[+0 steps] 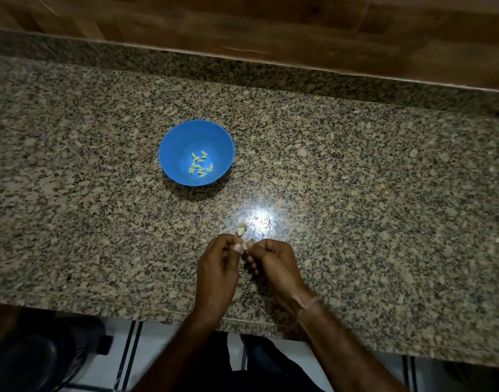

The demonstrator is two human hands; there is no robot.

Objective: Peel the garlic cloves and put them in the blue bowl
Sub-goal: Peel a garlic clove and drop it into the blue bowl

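Left hand (217, 268) and right hand (274, 263) together pinch one garlic clove (245, 247) while peeled cloves (201, 164) lie in the blue bowl (178, 138).

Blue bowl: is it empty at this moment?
No, several peeled garlic cloves lie at the bottom of the blue bowl.

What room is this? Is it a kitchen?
Most likely a kitchen. There is a granite counter, a blue bowl with peeled cloves in it, and a left hand and right hand pinching another clove.
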